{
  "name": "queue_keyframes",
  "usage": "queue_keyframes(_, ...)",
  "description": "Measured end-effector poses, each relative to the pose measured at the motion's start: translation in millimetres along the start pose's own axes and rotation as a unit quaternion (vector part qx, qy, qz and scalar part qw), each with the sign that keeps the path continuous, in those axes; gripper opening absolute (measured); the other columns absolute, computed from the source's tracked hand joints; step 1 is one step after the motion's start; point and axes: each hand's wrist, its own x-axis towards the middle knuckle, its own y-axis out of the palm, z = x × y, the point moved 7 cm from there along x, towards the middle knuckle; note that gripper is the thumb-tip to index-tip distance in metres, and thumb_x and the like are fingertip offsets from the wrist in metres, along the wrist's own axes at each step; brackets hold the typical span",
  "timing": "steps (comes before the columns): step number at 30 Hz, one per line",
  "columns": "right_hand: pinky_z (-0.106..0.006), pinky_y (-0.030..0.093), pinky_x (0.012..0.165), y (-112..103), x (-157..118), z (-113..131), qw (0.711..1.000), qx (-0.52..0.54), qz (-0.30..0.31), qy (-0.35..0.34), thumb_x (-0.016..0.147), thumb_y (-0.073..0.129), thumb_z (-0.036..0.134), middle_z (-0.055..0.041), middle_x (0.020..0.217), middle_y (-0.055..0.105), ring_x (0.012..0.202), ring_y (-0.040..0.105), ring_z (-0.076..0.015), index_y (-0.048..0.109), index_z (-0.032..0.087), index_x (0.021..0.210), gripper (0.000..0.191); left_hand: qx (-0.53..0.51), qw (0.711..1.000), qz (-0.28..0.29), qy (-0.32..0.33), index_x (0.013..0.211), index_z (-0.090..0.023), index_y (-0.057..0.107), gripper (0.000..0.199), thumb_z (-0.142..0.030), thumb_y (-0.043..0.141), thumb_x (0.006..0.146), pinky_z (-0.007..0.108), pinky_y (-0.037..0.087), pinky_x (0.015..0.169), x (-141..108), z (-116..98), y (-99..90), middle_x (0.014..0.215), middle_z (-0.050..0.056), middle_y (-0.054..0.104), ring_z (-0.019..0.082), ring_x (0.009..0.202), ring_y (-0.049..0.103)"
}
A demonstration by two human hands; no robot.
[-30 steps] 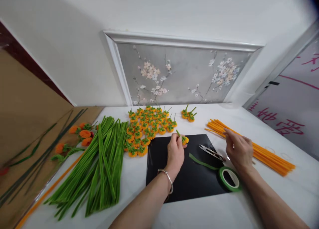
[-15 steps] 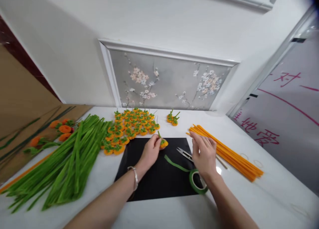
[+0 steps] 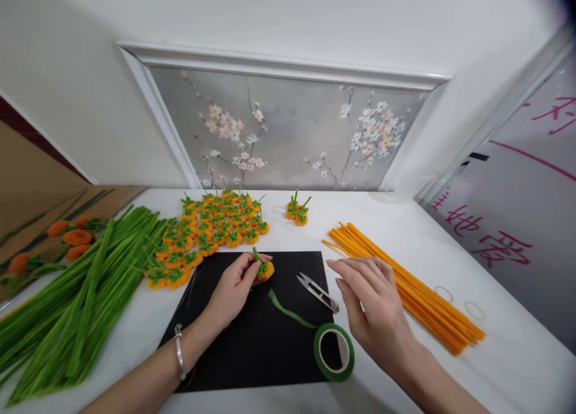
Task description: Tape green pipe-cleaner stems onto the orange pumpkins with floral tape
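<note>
My left hand point(image 3: 237, 283) pinches a small orange pipe-cleaner pumpkin point(image 3: 266, 271) with a green top and an upright green stem, over the black mat point(image 3: 243, 336). My right hand point(image 3: 375, 297) is empty, fingers stretched and thumb apart, just right of the mat. Nearest to it are the thread snips point(image 3: 318, 293), lying with their points to the upper left, and a roll of green floral tape point(image 3: 320, 361). The tape's loose end curls across the mat toward my left hand. Behind my right hand lies a bundle of orange pipe cleaners point(image 3: 432, 306).
Many finished orange pumpkins point(image 3: 225, 222) cluster behind the mat at left; a few more point(image 3: 297, 211) stand apart at the back. Green pipe cleaners point(image 3: 90, 300) are heaped at left, beside orange flowers point(image 3: 76, 237) on cardboard. Rubber bands point(image 3: 475, 310) lie at right.
The view has moved closer and lower. My right hand has drawn back from the tips of the orange pipe cleaners, uncovering the snips' handle. My left hand keeps hold of the pumpkin.
</note>
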Motion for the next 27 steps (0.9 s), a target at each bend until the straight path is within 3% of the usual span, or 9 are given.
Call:
queue_keyframes(6, -0.037, 0.041, 0.083, 15.5, -4.8, -3.2, 0.997, 0.037, 0.019, 0.058, 0.089, 0.047, 0.011, -0.0065, 0.101, 0.065, 0.094, 0.058, -0.0200, 0.055, 0.021, 0.112, 0.027, 0.012, 1.000, -0.014, -0.001, 0.102, -0.017, 0.063, 0.029, -0.038, 0.055, 0.083, 0.031, 0.050, 0.081, -3.7, -2.6, -0.4, 0.107, 0.008, 0.062, 0.019, 0.094, 0.058)
queue_keyframes(11, -0.033, 0.044, 0.078, 52.6, -3.7, 11.7, 0.981, 0.073, 0.142, 0.107, 0.088, 0.048, 0.016, -0.0049, 0.103, 0.066, 0.095, 0.061, -0.0194, 0.059, 0.023, 0.106, 0.022, -0.012, 0.999, -0.013, 0.026, 0.096, -0.014, 0.066, 0.025, -0.033, 0.060, 0.080, 0.031, 0.046, 0.080, -6.0, -5.2, -0.9, 0.099, 0.008, 0.065, 0.018, 0.086, 0.058)
queue_keyframes(14, -0.033, 0.044, 0.072, 75.3, -0.6, 26.7, 0.970, 0.027, 0.209, 0.125, 0.087, 0.052, 0.021, -0.0045, 0.094, 0.066, 0.084, 0.063, -0.0196, 0.062, 0.022, 0.096, 0.014, -0.067, 0.998, 0.010, 0.018, 0.093, -0.014, 0.066, 0.023, -0.031, 0.063, 0.078, 0.029, 0.044, 0.080, -6.0, -4.5, 2.4, 0.096, 0.007, 0.065, 0.017, 0.086, 0.057)
queue_keyframes(17, -0.034, 0.042, 0.068, 92.9, -1.4, 34.1, 0.957, -0.032, 0.239, 0.164, 0.083, 0.060, 0.028, -0.0052, 0.083, 0.065, 0.076, 0.063, -0.0213, 0.063, 0.020, 0.084, 0.009, -0.102, 0.994, 0.048, 0.000, 0.090, -0.013, 0.066, 0.022, -0.030, 0.065, 0.076, 0.028, 0.044, 0.079, -5.1, -6.0, 8.1, 0.090, 0.006, 0.066, 0.016, 0.082, 0.058)
queue_keyframes(20, -0.034, 0.042, 0.068, 105.1, -5.1, 38.3, 0.951, -0.043, 0.245, 0.186, 0.079, 0.063, 0.023, -0.0058, 0.079, 0.065, 0.078, 0.063, -0.0237, 0.064, 0.020, 0.076, 0.004, -0.126, 0.988, 0.090, -0.014, 0.087, -0.012, 0.066, 0.020, -0.026, 0.067, 0.073, 0.028, 0.045, 0.076, -4.4, -13.4, 10.6, 0.085, 0.006, 0.066, 0.015, 0.079, 0.059)
queue_keyframes(23, -0.031, 0.043, 0.067, 109.6, -7.8, 39.3, 0.954, -0.019, 0.235, 0.183, 0.080, 0.058, 0.015, -0.0036, 0.077, 0.064, 0.077, 0.063, -0.0211, 0.062, 0.021, 0.070, 0.012, -0.131, 0.981, 0.142, -0.016, 0.085, -0.012, 0.066, 0.018, -0.021, 0.069, 0.070, 0.027, 0.044, 0.077, -6.1, -24.5, 8.9, 0.085, 0.005, 0.066, 0.015, 0.079, 0.059)
queue_keyframes(27, -0.028, 0.045, 0.063, 98.3, -9.4, 25.7, 0.953, 0.102, 0.144, 0.248, 0.087, 0.048, 0.024, -0.0013, 0.070, 0.062, 0.067, 0.061, -0.0175, 0.054, 0.021, 0.075, 0.014, -0.110, 0.979, 0.173, -0.009, 0.091, -0.016, 0.062, 0.024, -0.019, 0.071, 0.068, 0.029, 0.044, 0.084, -12.3, -31.8, 4.1, 0.094, 0.004, 0.064, 0.015, 0.088, 0.059)
